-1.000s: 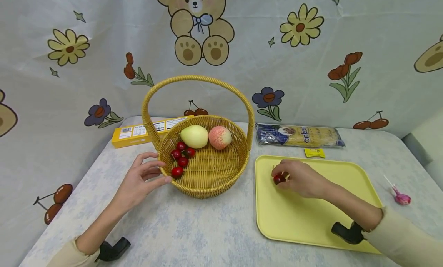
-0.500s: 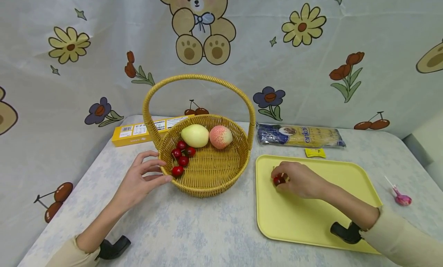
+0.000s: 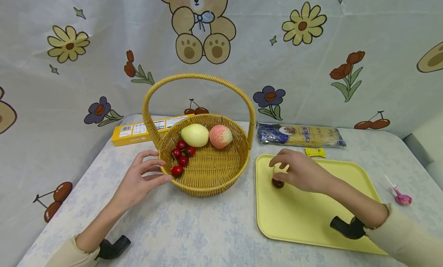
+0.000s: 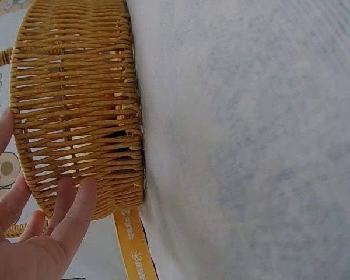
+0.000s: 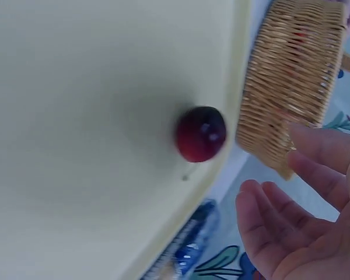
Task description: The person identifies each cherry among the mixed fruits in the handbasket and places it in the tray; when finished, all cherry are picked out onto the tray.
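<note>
A dark red cherry lies on the yellow tray, near its left side. Over it hovers my right hand, thumb and fingers parted. In the right wrist view, a gap shows between the fingertips and the cherry, and nothing is held. My left hand rests against the left side of the wicker basket, fingers spread and fairly straight. The left wrist view has its fingers along the woven wall and the thumb at the rim. Inside the basket are several cherries, a pear and a peach.
Behind the basket lies a yellow box. A pasta packet and a small yellow wrapped sweet lie beyond the tray. To the tray's right is a pink lollipop. The basket's tall handle arches over it.
My right hand has let go of the cherry and risen slightly off it, fingers parting; the cherry sits on the tray. The left hand stays at the basket.
</note>
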`<state>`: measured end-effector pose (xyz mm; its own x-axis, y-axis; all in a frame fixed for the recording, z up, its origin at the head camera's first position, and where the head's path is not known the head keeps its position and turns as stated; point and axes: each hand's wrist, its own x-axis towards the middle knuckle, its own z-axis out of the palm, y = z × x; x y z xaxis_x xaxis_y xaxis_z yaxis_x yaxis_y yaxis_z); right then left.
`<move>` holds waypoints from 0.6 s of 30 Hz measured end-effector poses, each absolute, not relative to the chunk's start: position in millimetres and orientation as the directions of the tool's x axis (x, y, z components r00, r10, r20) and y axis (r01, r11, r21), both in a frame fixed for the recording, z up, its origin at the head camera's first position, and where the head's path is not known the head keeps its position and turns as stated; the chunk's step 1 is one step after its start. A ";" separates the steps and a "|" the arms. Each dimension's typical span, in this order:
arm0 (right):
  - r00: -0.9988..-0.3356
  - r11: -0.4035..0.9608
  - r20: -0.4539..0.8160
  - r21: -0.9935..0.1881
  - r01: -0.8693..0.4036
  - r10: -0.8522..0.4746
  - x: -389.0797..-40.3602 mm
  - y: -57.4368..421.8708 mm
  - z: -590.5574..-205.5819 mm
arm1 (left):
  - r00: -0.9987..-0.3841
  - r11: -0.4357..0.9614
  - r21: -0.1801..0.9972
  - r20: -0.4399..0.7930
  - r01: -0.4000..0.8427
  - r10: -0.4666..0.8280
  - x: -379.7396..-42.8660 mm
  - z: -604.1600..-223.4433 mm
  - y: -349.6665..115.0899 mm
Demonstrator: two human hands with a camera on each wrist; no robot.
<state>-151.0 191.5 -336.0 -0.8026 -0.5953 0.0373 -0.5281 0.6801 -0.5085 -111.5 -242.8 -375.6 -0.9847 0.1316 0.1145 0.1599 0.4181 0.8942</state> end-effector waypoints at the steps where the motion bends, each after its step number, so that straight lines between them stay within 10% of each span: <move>1: -0.802 0.675 0.051 -0.508 -0.534 -0.596 -151.8 189.3 -332.1 | -0.985 0.418 0.894 0.115 0.161 0.132 -111.5 -375.9 -242.8; 18: -0.663 0.551 0.150 -0.441 -0.709 -0.733 -163.8 115.0 -293.2 | -0.978 0.348 0.921 0.124 0.176 0.165 -109.9 -377.5 -243.8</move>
